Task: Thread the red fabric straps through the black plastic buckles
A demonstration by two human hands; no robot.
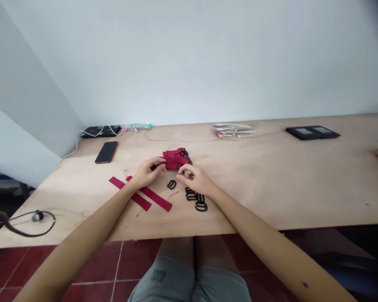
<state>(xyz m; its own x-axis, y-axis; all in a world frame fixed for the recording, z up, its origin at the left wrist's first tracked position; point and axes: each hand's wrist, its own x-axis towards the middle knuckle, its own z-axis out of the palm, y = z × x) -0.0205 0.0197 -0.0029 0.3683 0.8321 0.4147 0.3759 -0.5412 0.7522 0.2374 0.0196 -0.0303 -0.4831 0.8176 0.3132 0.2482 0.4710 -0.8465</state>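
Observation:
A pile of red fabric straps (pixel 175 159) with black slider buckles along its right side lies in front of me. My left hand (pixel 148 172) is at its left edge, closed with thumb and fingers around the end of a red strap. My right hand (pixel 193 178) is at the pile's lower right, fingers curled together; whatever they hold is hidden. Between my hands a single black slider buckle (pixel 171 184) lies flat. Several more black slider buckles (pixel 201 204) lie below my right hand. Two loose red straps (pixel 156 199) with frayed threads lie slanted, partly under my left forearm.
A phone (pixel 106 152) lies at the left, near a black box (pixel 101 131) with a white cable. Thin plastic packets (pixel 233 130) and a black two-part case (pixel 312 132) are along the wall. A looped black cable (pixel 31 226) lies at the table's left front corner.

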